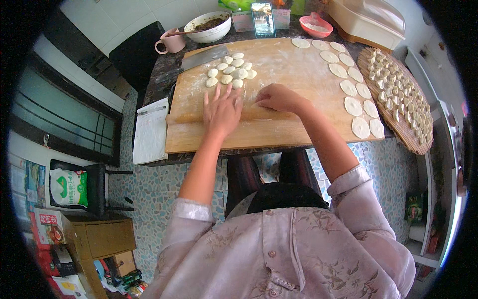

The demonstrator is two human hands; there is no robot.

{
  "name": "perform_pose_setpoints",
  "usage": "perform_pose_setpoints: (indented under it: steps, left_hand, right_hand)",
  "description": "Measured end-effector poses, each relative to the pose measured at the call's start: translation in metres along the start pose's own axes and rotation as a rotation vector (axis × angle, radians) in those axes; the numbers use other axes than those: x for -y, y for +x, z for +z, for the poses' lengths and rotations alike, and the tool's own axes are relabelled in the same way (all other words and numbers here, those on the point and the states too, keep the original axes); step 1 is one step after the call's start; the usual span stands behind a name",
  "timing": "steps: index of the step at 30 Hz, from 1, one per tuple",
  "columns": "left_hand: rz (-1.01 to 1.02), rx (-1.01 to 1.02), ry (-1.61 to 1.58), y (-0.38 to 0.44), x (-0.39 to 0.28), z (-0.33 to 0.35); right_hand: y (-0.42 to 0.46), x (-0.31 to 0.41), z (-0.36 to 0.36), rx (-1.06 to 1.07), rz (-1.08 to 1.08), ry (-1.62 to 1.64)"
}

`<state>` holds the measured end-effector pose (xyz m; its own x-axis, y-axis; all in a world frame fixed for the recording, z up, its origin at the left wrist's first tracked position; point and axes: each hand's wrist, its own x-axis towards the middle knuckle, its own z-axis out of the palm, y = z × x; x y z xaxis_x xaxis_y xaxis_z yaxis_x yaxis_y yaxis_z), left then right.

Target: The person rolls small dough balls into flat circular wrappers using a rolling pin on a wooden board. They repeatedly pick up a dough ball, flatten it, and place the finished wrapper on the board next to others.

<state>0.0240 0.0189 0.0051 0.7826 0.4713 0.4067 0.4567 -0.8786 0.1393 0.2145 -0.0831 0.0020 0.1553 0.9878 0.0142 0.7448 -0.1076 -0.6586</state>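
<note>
A wooden rolling pin [183, 118] lies crosswise near the front of the floured wooden board [224, 140]. My left hand [223, 112] rests flat over the pin, its fingers spread toward the small dough pieces [226, 79]. Just behind the pin, my right hand [278, 98] has its fingertips pinched at the edge of a dough wrapper [263, 119]. Most of that wrapper is hidden by the pin and the hand. Rolled round wrappers [353, 106] lie in columns along the board's right side. A cleaver [203, 58] lies flat at the back left.
Filled dumplings cover a slatted tray [414, 144] on the right. Behind the board stand a pink mug [174, 42], a bowl of filling [213, 35], a phone [263, 22] and a red flour bowl [317, 31]. A notepad [151, 138] with a pen lies at the left edge.
</note>
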Motion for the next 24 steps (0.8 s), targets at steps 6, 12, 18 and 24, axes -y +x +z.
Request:
perform_pose_setpoints:
  steps: [6,12,18,24]
  left_hand:
    - [0.060,-0.099,0.079,-0.006,0.005,0.006]
    - [0.033,-0.001,-0.134,-0.066,-0.014,-0.022]
    - [0.031,0.013,-0.154,-0.068,-0.012,-0.027]
    - [0.021,0.097,0.023,-0.006,0.007,-0.004]
  right_hand:
    - [0.011,0.005,0.004,0.018,-0.049,-0.076]
    - [0.001,-0.003,0.005,-0.132,0.091,0.146]
    - [-0.021,0.010,-0.016,0.135,0.164,0.196]
    - [-0.008,0.026,-0.017,0.091,0.103,-0.098]
